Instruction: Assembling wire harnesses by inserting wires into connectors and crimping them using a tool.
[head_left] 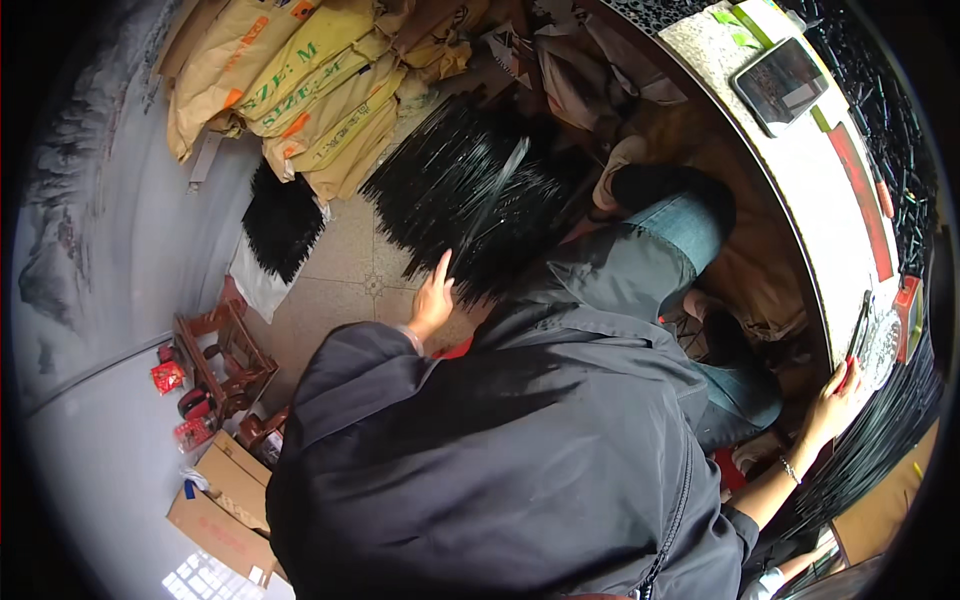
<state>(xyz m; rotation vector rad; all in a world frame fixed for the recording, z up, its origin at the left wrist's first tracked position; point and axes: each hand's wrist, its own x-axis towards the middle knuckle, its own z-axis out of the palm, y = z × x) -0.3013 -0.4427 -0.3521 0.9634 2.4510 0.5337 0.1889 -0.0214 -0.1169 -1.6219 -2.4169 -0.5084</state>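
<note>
Head view, looking down over a black jacket.

Left hand: reaches forward to the big bundle of thin black strips lying on the floor. Fingers straight and together, tips at the bundle's near edge. Grip is flat, not closed around anything; can't tell if it actually presses on the strips.

Right hand: out to the right at the edge of the table. Fingertips pinch a thin black strip that stands up along the table edge. Grip narrow, holding that 1 strip. Bracelet on the wrist.

Counts:
- 2 black strip bundles on the floor: the big one ahead, a smaller one to its left, lying on a white sheet.
- Another mass of strips hangs below the table on the right, more along the table's far edge. Far too many to count singly.
- 1 phone on the table, screen up.
- Stack of tan sacks behind the bundles, at least 5.
- 1 small red-brown wooden stand at left, 2 cardboard boxes below it.

Strips look glossy, straight, very thin, all black, fanned out at the near end of the big bundle.

Blue jeans visible between jacket and table.
</note>
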